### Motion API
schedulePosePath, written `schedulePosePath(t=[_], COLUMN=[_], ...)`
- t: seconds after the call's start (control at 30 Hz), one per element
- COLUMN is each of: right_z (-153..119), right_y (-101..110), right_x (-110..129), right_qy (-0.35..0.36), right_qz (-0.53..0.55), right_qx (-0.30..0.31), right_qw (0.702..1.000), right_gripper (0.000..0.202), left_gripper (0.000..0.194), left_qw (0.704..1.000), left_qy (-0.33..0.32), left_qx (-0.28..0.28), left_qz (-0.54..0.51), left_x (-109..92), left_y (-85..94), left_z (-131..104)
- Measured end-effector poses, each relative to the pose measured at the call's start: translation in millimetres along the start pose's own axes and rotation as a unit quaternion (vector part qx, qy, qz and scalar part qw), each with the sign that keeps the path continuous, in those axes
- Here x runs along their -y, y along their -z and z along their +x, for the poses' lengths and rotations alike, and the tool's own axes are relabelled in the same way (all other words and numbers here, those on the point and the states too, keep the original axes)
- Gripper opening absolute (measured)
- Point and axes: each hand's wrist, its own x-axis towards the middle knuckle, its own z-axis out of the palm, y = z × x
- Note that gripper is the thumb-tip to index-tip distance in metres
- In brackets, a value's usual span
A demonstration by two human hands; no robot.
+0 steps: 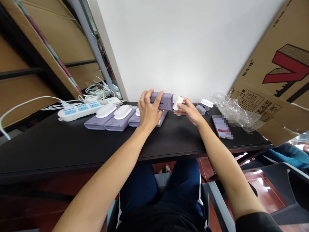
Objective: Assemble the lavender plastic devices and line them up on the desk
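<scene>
My left hand (150, 109) is closed around a purple box-like case (166, 101), held above the black table with its open end facing right. Just right of that opening, my right hand (189, 111) pinches a small white block (178, 102), tilted and close to the case. Further left on the table lie purple cases with white oval pieces on top, one of them a purple case (118, 121) bearing a white oval piece (122, 111). More purple pieces sit partly hidden behind my left hand.
A white power strip (82, 111) with cables lies at the left of the black table (72, 145). To the right are a white-topped purple brush (206, 103), a phone (222, 127), crumpled clear plastic (238, 111) and a large cardboard box (272, 96).
</scene>
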Motion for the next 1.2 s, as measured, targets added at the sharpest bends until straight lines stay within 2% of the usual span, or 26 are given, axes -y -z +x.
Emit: schedulePosePath(t=[0.3, 0.67, 1.0, 1.2], right_z=[3, 5, 7, 5], right_y=[-2, -2, -3, -3], right_x=[-4, -7, -12, -11], right_qy=[0.015, 0.01, 0.065, 0.053], right_qz=[-0.003, -0.037, -0.117, -0.122], right_qx=[-0.023, -0.003, 0.001, 0.008], right_qw=[1.0, 0.999, 0.991, 0.991], right_gripper=[0.056, 0.056, 0.051, 0.05], left_gripper=[0.071, 0.068, 0.075, 0.074], left_qw=[1.0, 1.0, 0.997, 0.997], left_qy=[0.002, -0.002, 0.013, 0.012], left_qx=[0.008, 0.02, 0.063, 0.07], left_qz=[-0.002, 0.015, 0.04, 0.042], left_x=[-2, -4, -6, -8], left_y=[1.5, 1.1, 3.7, 6.2], left_z=[0, -2, -4, -3])
